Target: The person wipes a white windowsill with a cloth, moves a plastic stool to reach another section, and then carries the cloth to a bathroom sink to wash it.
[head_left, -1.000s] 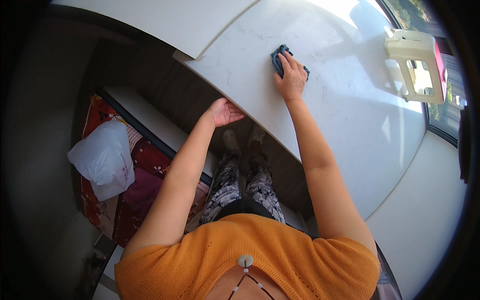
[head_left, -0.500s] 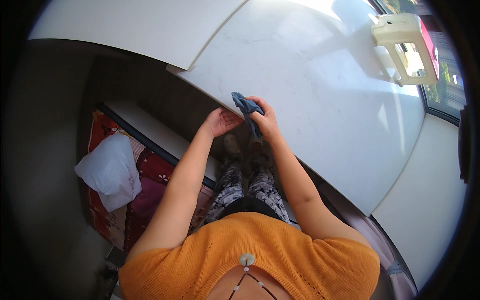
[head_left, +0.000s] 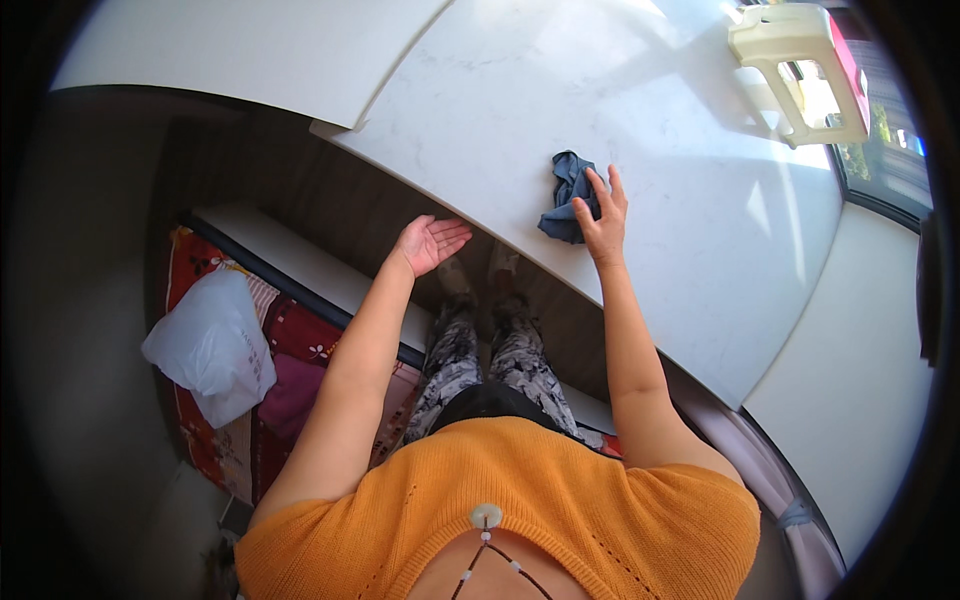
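Observation:
A crumpled blue-grey cloth (head_left: 566,196) lies on the white marbled tabletop (head_left: 480,110), a little in from its near edge. My right hand (head_left: 606,218) is at the cloth's right side, fingers spread and thumb apart, open. The fingertips and thumb overlap the cloth's edge; whether they press on it I cannot tell. Just off the table's near edge, above the floor, my left hand (head_left: 432,243) is held palm up with its fingers stretched out, open and holding nothing.
A cream plastic stool (head_left: 800,75) with a pink side stands at the table's far right, by the window (head_left: 890,150). At the left, a white plastic bag (head_left: 215,345) rests on a red patterned bed cover (head_left: 190,265). A light curtain (head_left: 735,455) hangs at lower right.
My right hand has moved right over the table and loosened its grip; the cloth now lies on the tabletop. My left hand has drawn slightly away from the table edge, palm turned up.

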